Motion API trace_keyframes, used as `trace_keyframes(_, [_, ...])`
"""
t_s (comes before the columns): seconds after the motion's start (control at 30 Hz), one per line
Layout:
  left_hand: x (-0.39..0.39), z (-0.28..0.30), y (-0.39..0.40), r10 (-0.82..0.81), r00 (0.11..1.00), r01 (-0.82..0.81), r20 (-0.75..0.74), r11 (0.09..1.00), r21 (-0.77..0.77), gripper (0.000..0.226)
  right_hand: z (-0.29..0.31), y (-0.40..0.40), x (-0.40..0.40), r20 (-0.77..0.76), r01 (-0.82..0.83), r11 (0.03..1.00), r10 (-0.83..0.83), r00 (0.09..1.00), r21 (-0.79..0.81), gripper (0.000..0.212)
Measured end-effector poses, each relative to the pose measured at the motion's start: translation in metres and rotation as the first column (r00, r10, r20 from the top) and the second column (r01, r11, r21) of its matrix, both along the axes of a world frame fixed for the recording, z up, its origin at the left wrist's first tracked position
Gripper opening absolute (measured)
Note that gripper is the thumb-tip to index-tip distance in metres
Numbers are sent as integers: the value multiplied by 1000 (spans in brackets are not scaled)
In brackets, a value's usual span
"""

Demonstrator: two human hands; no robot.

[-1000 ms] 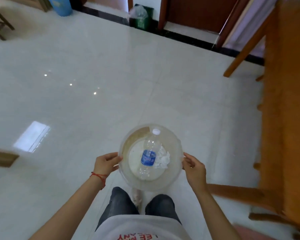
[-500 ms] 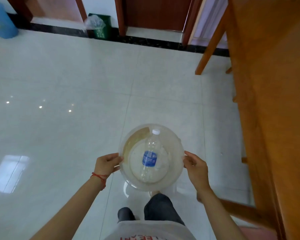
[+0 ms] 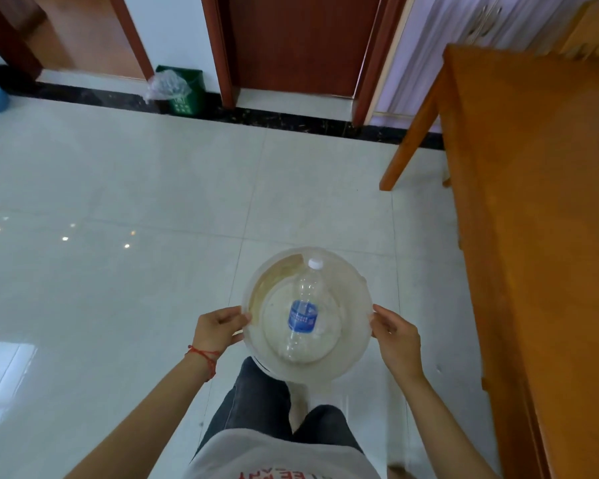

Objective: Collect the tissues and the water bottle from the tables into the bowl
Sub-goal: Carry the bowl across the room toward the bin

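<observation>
Water bottle [image 3: 303,305]: blue label carried white print, too small to read. Shirt [image 3: 277,459]: red capital letters at lower edge, cut off, upside down, not legible.

We are turning left and nearing the far wall: the wooden table [image 3: 540,216] is sliding further right, the green bin [image 3: 184,89] coming closer, while the tissues are slipping under the water bottle [image 3: 303,312].
</observation>
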State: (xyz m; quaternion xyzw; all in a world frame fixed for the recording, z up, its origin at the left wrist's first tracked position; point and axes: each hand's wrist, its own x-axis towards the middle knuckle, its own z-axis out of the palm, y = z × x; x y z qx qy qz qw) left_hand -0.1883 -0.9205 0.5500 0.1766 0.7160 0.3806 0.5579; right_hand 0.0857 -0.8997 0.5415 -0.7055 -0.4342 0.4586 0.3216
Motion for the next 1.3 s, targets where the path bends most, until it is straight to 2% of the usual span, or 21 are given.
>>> trace_keyframes(0.33, [-42, -5, 181, -102, 995, 102, -11, 995, 16, 31, -8, 149, -40, -54, 131, 991, -129, 990, 19, 28])
trace_keyframes(0.63, [-64, -2, 315, -158, 987, 158, -11, 987, 6, 32, -6, 264, -58, -51, 151, 988, -150, 987, 15, 28])
trace_keyframes(0.8, [-54, -9, 383, -175, 984, 175, -19, 984, -15, 31, -15, 332, -47, -41, 165, 986, -165, 985, -23, 32])
trace_keyframes(1.17, [-3, -22, 563, -186, 982, 183, -37, 980, -71, 32, -26, 515, 0, 32, 76, 996, -75, 997, -55, 31])
trace_keyframes(1.3, [13, -26, 623, -222, 974, 217, -54, 972, -90, 32, -30, 567, 15, 37, 101, 993, -98, 994, -65, 30])
